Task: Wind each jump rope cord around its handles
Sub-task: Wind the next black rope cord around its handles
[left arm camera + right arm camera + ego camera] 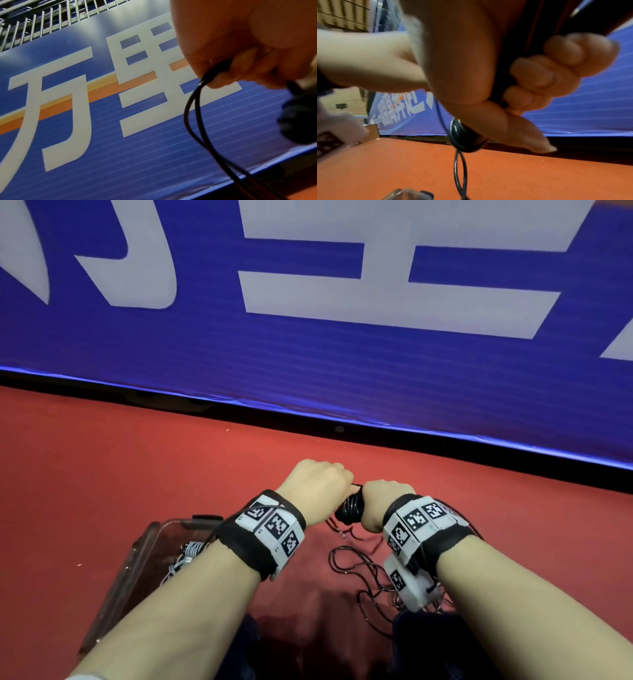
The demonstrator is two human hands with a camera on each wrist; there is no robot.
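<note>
Clear plastic bin (137, 563) holds a wound pale rope (188, 553).

Black cord (350, 508), red floor (137, 467), blue white-lettered banner (308, 354).

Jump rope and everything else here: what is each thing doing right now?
Handles: gripped by the right hand, coils of cord wound on them.
Cord: doubled strand pinched by the left hand, the rest hanging loose.
Loose ropes: tangled on the floor, not wound.
Clear box: open, with a pale rope inside.
</note>
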